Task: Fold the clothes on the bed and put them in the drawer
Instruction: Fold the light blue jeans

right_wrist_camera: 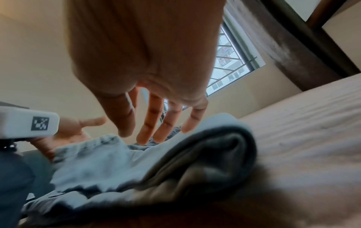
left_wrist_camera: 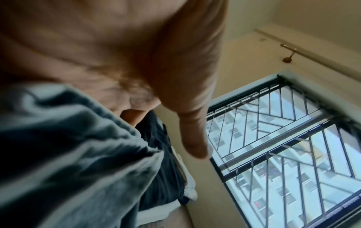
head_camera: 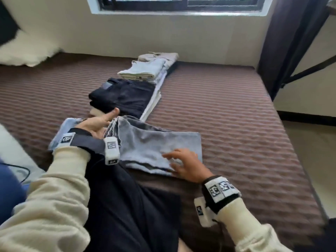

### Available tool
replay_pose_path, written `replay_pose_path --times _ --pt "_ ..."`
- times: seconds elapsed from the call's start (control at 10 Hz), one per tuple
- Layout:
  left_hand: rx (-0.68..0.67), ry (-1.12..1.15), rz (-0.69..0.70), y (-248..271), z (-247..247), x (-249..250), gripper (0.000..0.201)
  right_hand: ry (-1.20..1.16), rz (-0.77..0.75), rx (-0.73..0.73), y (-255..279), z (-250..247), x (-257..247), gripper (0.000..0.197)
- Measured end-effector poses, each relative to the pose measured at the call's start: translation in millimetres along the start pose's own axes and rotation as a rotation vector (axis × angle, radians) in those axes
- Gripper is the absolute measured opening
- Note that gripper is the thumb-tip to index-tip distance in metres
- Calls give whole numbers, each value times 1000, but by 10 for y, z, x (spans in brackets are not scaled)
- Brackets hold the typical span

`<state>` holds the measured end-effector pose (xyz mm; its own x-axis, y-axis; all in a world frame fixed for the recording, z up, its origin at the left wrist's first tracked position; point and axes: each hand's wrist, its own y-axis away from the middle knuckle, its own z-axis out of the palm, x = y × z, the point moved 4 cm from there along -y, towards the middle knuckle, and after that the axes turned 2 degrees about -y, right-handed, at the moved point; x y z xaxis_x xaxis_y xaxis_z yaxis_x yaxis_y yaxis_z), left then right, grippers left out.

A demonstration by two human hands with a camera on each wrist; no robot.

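1. A gray cloth lies folded on the near part of the bed, right in front of the person.
2. The right hand is over the near right part of the gray cloth. Its fingers are straight and spread, and hold nothing. I cannot tell if the tips touch the cloth.
3. The left hand is at the left end of the gray cloth. Its thumb sticks out straight. The other fingers go down by the cloth's edge, and I cannot tell if they grip it.
4. Just past the gray cloth sits a pile of folded clothes. Dark pants lie on top at the near end. A pale folded shirt lies farther back.
5. The bed has a brown cover with wavy stripes.
6. A fluffy white blanket is at the far left.
7. The far wall is cream. A window with dark bars is in it.
8. A dark curtain hangs at the far right.
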<state>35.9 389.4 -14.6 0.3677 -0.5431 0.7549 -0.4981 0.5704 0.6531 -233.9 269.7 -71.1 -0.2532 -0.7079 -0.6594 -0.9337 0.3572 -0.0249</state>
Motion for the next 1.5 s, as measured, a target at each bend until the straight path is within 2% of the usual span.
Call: replay_pose_path --times 0.1,0.2,0.3,0.4,0.5,0.6,0.7,0.8,0.9,1.0,1.1,1.2,1.3,1.4,1.5 --pt "41 -255 -48 -54 -9 39 62 -119 -14 239 3 -196 102 35" --pt "326 -767 10 -153 -123 216 74 -161 123 450 37 -445 323 28" --pt "397 -877 57 -85 -152 462 44 -165 294 633 84 -623 626 26" --pt "456 -681 130 -30 -608 688 33 -229 361 689 137 -665 833 22" --pt "461 -547 95 56 -1143 729 44 -286 372 725 143 -628 966 19" --pt "556 -822 -69 -124 -1577 454 69 -422 440 614 -60 -393 1018 18" --pt "500 -873 -174 -384 -1648 28 79 -447 512 403 -235 -72 980 36" --pt "546 -913 -154 -381 -1508 -116 64 -433 505 326 -375 10 875 51" --pt "611 -767 -205 -468 -1531 -246 62 -548 484 235 -493 65 771 57" --pt "702 -672 -190 -622 -1674 -264 65 -655 524 218 -611 162 767 52" --pt "688 -648 -175 -602 -1666 -238 64 -729 566 284 -675 244 780 30" --pt "781 -595 -173 -558 -1640 -212 67 -1002 522 379 -674 197 624 11" --pt "796 -557 -142 -468 -1572 -173 66 -1122 469 452 -633 93 589 10" --pt "586 -467 -105 -457 -1536 -68 37 -1117 398 518 -604 -143 564 21" --pt "506 -473 -85 -461 -1476 45 31 -1101 301 581 -523 -480 514 48"
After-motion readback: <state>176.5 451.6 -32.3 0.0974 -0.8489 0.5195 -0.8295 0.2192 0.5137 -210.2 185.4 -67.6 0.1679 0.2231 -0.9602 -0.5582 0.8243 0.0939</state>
